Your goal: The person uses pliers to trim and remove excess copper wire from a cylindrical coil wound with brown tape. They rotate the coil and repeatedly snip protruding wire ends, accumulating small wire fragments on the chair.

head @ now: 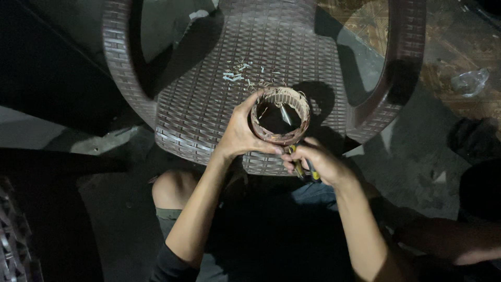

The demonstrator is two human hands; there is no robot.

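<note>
Left grip [241, 133] clasps ring [280, 116]; right grip [315, 162] just below.

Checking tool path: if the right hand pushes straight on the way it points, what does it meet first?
The right hand points its tool up-left into the ring-shaped winding; the ring's inner wall likely comes first, though depth is unclear. The left hand grips the ring's left side.

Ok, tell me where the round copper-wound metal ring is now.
In the head view, the round copper-wound metal ring stands on the brown woven plastic chair seat, near its front edge, gripped by the left hand.

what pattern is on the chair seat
A dark brown woven, basket-like weave on the chair seat, clearest in the head view.
</note>
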